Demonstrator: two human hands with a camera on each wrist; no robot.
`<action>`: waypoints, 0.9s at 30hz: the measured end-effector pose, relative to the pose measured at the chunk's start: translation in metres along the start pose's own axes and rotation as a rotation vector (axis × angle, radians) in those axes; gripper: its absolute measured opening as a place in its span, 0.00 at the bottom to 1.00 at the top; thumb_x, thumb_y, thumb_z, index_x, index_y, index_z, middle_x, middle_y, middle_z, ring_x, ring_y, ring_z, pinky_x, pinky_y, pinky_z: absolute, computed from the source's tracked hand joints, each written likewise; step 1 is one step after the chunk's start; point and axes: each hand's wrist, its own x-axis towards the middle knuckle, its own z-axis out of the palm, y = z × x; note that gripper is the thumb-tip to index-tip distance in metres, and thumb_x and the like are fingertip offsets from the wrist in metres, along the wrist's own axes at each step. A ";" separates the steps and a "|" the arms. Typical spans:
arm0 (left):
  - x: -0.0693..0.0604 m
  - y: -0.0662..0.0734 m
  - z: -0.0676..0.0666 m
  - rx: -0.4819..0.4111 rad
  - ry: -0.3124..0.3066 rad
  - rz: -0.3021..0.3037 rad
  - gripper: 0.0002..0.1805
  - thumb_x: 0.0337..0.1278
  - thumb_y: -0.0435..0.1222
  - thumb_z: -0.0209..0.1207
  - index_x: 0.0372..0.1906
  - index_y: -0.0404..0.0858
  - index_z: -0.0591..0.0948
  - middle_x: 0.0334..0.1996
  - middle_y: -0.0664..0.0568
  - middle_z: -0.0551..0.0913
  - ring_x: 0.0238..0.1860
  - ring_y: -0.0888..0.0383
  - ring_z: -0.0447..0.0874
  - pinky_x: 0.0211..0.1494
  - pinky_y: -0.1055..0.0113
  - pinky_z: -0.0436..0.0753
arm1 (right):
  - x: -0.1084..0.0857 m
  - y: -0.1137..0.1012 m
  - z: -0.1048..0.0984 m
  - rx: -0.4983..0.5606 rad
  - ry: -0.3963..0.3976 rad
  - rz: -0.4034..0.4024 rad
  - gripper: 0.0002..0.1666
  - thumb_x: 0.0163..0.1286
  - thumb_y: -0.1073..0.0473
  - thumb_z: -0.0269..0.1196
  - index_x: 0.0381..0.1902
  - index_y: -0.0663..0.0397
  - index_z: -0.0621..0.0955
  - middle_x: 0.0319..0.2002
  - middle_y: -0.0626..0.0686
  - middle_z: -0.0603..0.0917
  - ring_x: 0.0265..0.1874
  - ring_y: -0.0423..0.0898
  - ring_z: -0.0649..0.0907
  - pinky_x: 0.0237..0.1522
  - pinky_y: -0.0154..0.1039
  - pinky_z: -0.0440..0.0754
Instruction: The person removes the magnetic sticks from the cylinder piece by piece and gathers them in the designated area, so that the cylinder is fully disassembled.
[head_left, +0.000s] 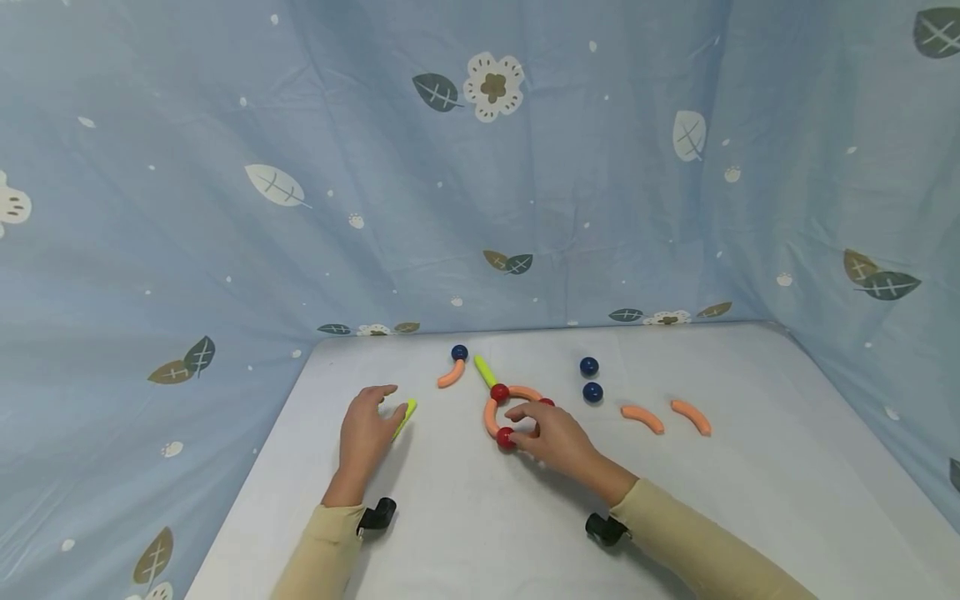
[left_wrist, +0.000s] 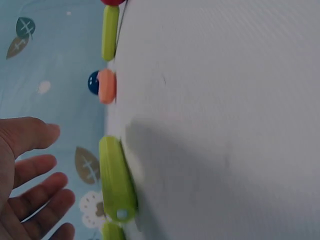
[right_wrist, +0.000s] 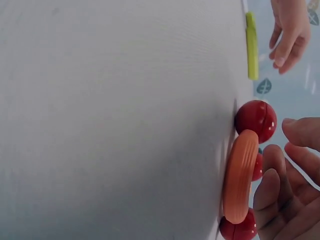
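My left hand (head_left: 365,433) is held over the table with fingers apart, beside yellow-green sticks (head_left: 408,410); in the left wrist view one stick (left_wrist: 117,180) shows near the fingers (left_wrist: 45,195), not held. My right hand (head_left: 561,440) hovers at a ring of red balls (head_left: 506,438) and curved orange pieces (head_left: 491,417). Its fingers are bent loosely, and the right wrist view shows a gap between the thumb and the near red ball (right_wrist: 256,121). An orange piece (right_wrist: 240,177) links two balls there. Another yellow-green stick (head_left: 485,371) extends from the ring's back-left ball (head_left: 499,392).
Behind and left of the ring, a blue ball (head_left: 459,352) joins an orange piece (head_left: 451,374). To the right lie two blue balls (head_left: 588,367) and two loose orange pieces (head_left: 642,419). A patterned blue curtain (head_left: 570,183) hangs behind the white table (head_left: 465,517).
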 end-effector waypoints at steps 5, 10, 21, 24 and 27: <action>0.009 0.016 0.014 -0.010 -0.019 0.029 0.23 0.61 0.40 0.70 0.58 0.35 0.84 0.57 0.41 0.82 0.57 0.43 0.80 0.59 0.47 0.79 | 0.001 -0.002 -0.004 0.004 0.027 0.005 0.21 0.65 0.58 0.73 0.56 0.51 0.85 0.48 0.48 0.88 0.23 0.40 0.76 0.22 0.34 0.77; 0.020 0.029 0.031 0.000 -0.020 0.068 0.22 0.61 0.40 0.70 0.57 0.36 0.84 0.54 0.43 0.84 0.56 0.44 0.81 0.58 0.48 0.80 | 0.002 -0.002 -0.006 -0.023 0.066 0.023 0.23 0.64 0.58 0.73 0.57 0.48 0.84 0.45 0.45 0.87 0.26 0.40 0.75 0.23 0.33 0.76; 0.047 0.043 0.063 0.002 -0.083 0.061 0.20 0.63 0.38 0.68 0.56 0.34 0.84 0.49 0.41 0.85 0.48 0.45 0.84 0.51 0.50 0.83 | 0.003 -0.002 -0.010 0.000 0.099 -0.049 0.33 0.66 0.62 0.71 0.69 0.48 0.77 0.46 0.46 0.85 0.34 0.39 0.78 0.34 0.34 0.80; 0.051 0.042 0.067 0.008 -0.094 0.042 0.20 0.62 0.39 0.69 0.56 0.34 0.84 0.48 0.41 0.85 0.45 0.47 0.84 0.48 0.52 0.84 | 0.002 -0.001 -0.010 0.004 0.095 -0.061 0.33 0.67 0.62 0.70 0.69 0.48 0.76 0.46 0.47 0.85 0.35 0.39 0.79 0.36 0.35 0.81; 0.055 0.042 0.070 0.018 -0.094 0.029 0.20 0.61 0.39 0.70 0.55 0.34 0.85 0.46 0.42 0.86 0.42 0.48 0.84 0.46 0.53 0.84 | 0.002 -0.001 -0.009 0.009 0.082 -0.061 0.34 0.67 0.62 0.70 0.70 0.47 0.75 0.47 0.48 0.85 0.35 0.39 0.79 0.37 0.35 0.81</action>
